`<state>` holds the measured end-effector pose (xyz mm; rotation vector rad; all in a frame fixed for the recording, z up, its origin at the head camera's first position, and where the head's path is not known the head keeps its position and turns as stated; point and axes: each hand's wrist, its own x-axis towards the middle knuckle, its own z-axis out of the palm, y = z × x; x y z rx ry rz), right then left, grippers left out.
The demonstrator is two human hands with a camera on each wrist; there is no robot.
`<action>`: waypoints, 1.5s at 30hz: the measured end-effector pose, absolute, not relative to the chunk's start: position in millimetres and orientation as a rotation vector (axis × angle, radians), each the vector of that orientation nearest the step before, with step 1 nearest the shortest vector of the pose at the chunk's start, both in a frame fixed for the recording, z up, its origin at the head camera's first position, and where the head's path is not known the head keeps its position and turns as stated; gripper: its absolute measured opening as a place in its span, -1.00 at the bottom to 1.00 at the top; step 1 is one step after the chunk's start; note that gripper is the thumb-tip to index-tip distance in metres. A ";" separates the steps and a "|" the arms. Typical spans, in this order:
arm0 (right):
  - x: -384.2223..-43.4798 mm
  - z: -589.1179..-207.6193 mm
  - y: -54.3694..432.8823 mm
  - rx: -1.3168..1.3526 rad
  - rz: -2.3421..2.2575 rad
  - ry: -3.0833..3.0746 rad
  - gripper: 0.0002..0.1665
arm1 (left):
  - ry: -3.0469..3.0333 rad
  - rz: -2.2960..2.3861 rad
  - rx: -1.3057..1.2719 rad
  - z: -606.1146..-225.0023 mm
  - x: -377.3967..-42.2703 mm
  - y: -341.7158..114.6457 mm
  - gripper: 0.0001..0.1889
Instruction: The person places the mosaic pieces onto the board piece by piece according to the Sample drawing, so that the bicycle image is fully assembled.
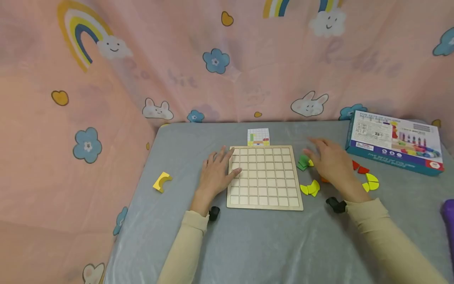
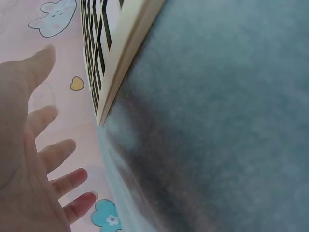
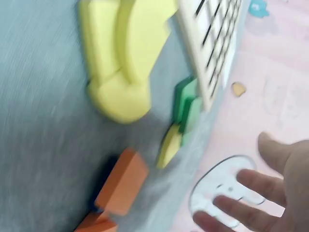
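A wooden grid board (image 1: 264, 177) lies on the grey cloth. My left hand (image 1: 216, 171) is at the board's left edge, fingers spread and thumb reaching over the squares; the left wrist view shows this hand (image 2: 36, 140) holding nothing. Right of the board, my right hand (image 1: 331, 163) hovers over small coloured blocks with its fingers extended. Green blocks (image 3: 187, 104) and a small yellow one (image 3: 169, 145) sit by the board's edge. Nearer are yellow curved blocks (image 1: 311, 187), and orange blocks (image 3: 123, 181) are partly hidden under the hand in the head view.
A printed card (image 1: 258, 137) with a coloured grid lies behind the board. Red blocks (image 1: 362, 169) and more yellow ones (image 1: 371, 182) are farther right, before a game box (image 1: 395, 144). A yellow arch block (image 1: 162, 182) lies left. Something purple (image 1: 449, 221) shows at the right edge.
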<state>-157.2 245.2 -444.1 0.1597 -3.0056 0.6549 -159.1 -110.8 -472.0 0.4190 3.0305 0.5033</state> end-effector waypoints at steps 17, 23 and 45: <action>-168.7 -468.9 257.0 0.259 0.916 -3.130 -0.66 | 2.740 0.786 0.430 -480.8 -159.5 -123.5 -0.36; -170.7 -465.7 254.7 0.257 0.990 -3.110 -0.78 | 2.730 0.753 0.407 -477.5 -159.8 -124.1 -0.33; -186.5 -471.1 124.0 0.255 1.453 -2.879 -0.90 | 2.769 0.710 0.388 -480.1 -160.1 -119.8 -0.34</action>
